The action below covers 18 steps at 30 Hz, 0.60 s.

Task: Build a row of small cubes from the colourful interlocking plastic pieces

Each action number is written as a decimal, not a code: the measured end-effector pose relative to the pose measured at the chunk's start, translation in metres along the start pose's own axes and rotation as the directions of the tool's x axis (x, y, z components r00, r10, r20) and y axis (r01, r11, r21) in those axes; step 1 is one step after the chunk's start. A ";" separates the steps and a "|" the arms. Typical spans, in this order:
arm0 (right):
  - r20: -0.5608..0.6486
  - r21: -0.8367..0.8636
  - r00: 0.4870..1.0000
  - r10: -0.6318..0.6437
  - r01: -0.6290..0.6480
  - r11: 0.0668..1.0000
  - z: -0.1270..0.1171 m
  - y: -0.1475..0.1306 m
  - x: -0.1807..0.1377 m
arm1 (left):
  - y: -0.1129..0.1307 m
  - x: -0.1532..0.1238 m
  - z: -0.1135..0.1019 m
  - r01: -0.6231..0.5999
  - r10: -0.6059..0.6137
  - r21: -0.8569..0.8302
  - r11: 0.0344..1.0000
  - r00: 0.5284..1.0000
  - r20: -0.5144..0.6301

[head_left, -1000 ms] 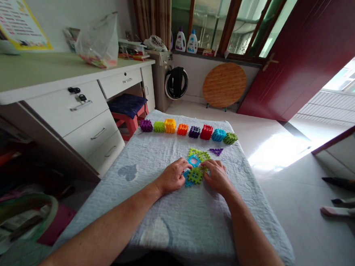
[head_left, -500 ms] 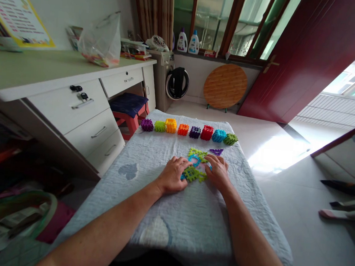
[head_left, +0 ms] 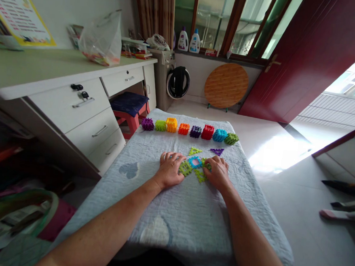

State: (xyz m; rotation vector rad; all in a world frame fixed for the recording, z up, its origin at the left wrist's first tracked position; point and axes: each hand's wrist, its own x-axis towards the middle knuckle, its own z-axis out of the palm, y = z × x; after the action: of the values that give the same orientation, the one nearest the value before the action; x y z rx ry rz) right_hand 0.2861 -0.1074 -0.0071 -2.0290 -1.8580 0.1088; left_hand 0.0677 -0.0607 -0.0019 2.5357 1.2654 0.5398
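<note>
Cloth-covered table (head_left: 165,213) bears flat tiles (head_left: 195,162) under left hand (head_left: 169,169) and right hand (head_left: 217,173).

Hands (head_left: 193,170) partly hide the flat pieces (head_left: 195,162).

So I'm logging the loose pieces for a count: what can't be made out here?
Head view:
- Pieces under the left hand and right hand: covered by fingers.
- How the blue tile and green tiles join: too small.
- Plastic bag contents: blurred.

Bare cloth (head_left: 190,215) lies open; the cube row (head_left: 190,130) blocks the far edge.
</note>
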 end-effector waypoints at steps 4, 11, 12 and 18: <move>0.011 0.045 1.000 -0.027 0.026 0.999 0.001 0.004 -0.001 | 0.001 -0.001 -0.001 -0.082 0.084 -0.043 0.996 0.996 0.039; 0.008 0.050 0.999 -0.033 0.032 0.998 -0.001 0.007 0.001 | 0.005 -0.002 -0.005 -0.183 0.190 -0.074 0.980 0.976 0.106; 0.012 0.039 1.000 -0.027 0.027 0.999 -0.001 0.006 0.001 | 0.005 -0.002 -0.006 -0.184 0.191 -0.073 0.980 0.975 0.109; 0.003 -0.028 1.000 -0.013 0.013 1.000 0.001 0.003 0.000 | 0.004 -0.001 -0.004 -0.183 0.187 -0.042 0.982 0.976 0.115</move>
State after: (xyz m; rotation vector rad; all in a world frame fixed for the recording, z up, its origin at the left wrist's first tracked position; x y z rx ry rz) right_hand 0.2880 -0.1071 -0.0093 -2.0365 -1.8844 0.0831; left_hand 0.0678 -0.0638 0.0031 2.6316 0.9794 0.4357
